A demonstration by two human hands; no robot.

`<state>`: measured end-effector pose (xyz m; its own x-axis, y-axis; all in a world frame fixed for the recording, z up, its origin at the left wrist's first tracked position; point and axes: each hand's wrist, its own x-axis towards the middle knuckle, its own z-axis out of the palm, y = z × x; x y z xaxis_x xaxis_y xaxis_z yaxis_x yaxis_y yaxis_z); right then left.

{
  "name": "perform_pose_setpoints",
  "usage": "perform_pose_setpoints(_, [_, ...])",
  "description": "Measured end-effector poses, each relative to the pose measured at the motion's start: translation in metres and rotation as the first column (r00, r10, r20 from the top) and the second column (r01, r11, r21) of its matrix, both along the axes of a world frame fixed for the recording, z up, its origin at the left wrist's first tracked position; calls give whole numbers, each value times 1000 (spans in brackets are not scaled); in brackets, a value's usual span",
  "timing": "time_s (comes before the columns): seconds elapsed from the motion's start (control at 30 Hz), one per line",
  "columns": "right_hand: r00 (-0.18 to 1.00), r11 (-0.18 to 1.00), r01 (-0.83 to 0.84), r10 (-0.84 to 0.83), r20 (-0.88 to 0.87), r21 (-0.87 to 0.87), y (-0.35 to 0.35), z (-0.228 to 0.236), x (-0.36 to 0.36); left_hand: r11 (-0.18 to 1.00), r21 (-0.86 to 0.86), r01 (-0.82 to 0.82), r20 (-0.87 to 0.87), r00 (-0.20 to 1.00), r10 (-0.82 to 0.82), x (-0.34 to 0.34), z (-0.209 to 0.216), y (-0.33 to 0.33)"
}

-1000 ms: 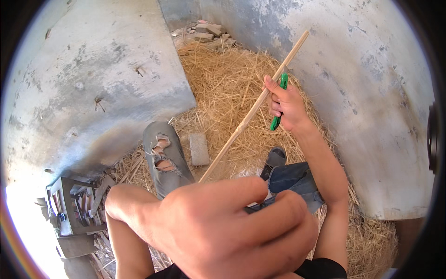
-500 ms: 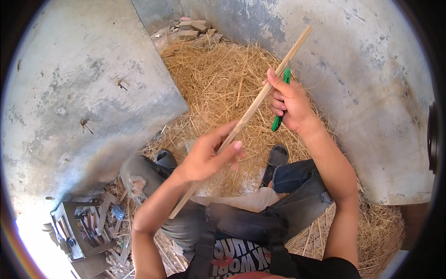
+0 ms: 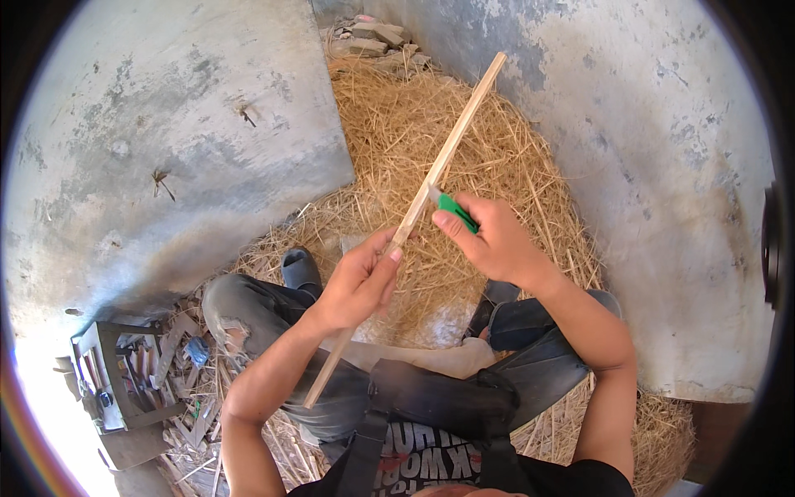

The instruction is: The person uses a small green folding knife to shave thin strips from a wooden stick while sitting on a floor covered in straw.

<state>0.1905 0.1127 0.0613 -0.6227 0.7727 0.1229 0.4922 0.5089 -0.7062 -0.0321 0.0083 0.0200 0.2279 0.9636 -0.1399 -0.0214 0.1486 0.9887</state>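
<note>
A: The right hand point(image 3: 497, 242) has come down toward the body since half a second ago, bringing the green knife point(image 3: 457, 213) lower; its thumb has left the stick point(image 3: 451, 147).

B: And nearest the body?

A: A black shirt point(image 3: 580, 476), then grey trousers point(image 3: 236, 294) with a torn left knee. Beyond that knee, to the left, a grey box point(image 3: 111, 364) holds tools point(image 3: 147, 364) too small to tell apart.

B: Where's the stick?

A: It slants up and away to the right, from above the left thigh to out over the straw point(image 3: 389, 112). The left hand point(image 3: 354, 288) has its fingers closed around the lower half, thumb on top.

B: What about the right fingers?

A: Wrapped around the knife handle. The blade points at the stick's right edge, farther along than the left hand; I can't tell whether it touches.

B: Farther out?

A: A dark sandal point(image 3: 300, 269) on the left foot, the straw spread beyond it, then broken bricks point(image 3: 374, 37) piled at the far end between worn grey walls point(image 3: 654, 108).
</note>
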Motion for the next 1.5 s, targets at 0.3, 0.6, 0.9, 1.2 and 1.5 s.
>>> perform_pose_setpoints(0.3, [988,977,10,-43,151,214,-21,-24,-12,999,21,-31,8,999,31,8,-7,-6])
perform_pose_setpoints(0.6, [738,712,645,-675,18,278,145,-19,132,989,-72,125,16,992,-124,-9,-7,-35])
perform_pose_setpoints(0.9, [683,664,693,-729,40,279,138,-17,152,994,-54,97,16,995,-96,-14,-7,-26])
perform_pose_setpoints(1.2, [883,858,433,-465,60,278,118,-1,99,618,628,-473,-414,469,780,-158,82,-61])
perform_pose_setpoints(1.5, [861,849,485,-505,56,209,117,-1,76,-108,942,-319,-1,-322,947,-359,78,-103])
